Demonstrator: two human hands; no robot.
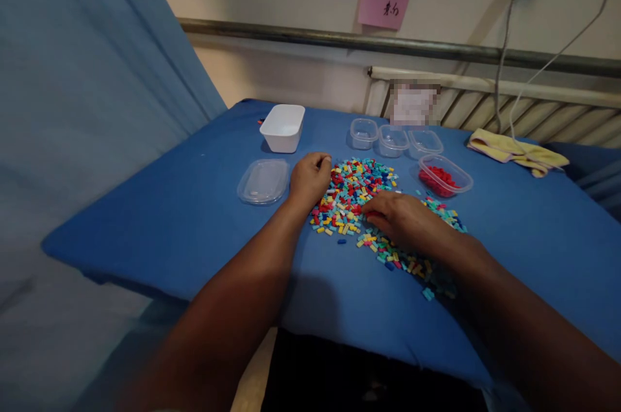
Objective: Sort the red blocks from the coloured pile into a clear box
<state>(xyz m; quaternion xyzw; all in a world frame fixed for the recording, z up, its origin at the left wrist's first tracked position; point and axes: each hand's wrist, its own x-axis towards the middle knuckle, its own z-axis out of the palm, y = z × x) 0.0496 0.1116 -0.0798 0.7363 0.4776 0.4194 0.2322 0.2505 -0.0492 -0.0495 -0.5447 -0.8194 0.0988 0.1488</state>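
A wide pile of small toy building bricks (pixel 352 189) in red, yellow, blue, turquoise and cream lies spread over the table. At the pile's upper left edge is my left hand (pixel 311 178), its fingers curled closed; whatever they hold is hidden. My right hand (pixel 400 218) reaches down into the middle of the pile with thumb and fingertips brought together. Red bricks show right at those fingertips, but I cannot make out whether one is pinched. To the right, a clear plastic tub (pixel 460 182) contains many red bricks (pixel 439 179).
Three clear plastic tubs (pixel 363 132) stand in a row behind the pile. A white bin (pixel 284 130) and a clear lid (pixel 263 182) are on the left. A yellow cloth (pixel 517 152) lies back right on the blue-covered table (pixel 169 205), near a hanging cable (pixel 504 63).
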